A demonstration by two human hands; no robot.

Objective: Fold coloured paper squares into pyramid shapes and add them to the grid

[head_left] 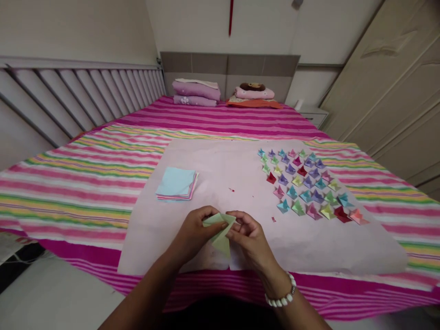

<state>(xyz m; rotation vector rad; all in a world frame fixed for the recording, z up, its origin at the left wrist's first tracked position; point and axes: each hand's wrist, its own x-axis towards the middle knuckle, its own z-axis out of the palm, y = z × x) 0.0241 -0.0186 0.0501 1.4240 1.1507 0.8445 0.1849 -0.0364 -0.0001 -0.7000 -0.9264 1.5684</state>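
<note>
Between my two hands is a pale green sheet of origami paper, partly folded, with a pointed flap hanging down toward me. My left hand grips its left side, thumb lying across the front. On the other side, my right hand pinches the right edge between thumb and fingers, and a white beaded bracelet circles that wrist. Both hands are just above the near part of a large pale paper sheet. A stack of square origami paper, light blue on top, lies beyond my left hand.
Several rows of small folded paper boats in many colours cover the right of the sheet. Tiny red scraps lie mid-sheet. The sheet rests on a striped bedspread. Folded bedding stands by the headboard; a slatted rail runs left.
</note>
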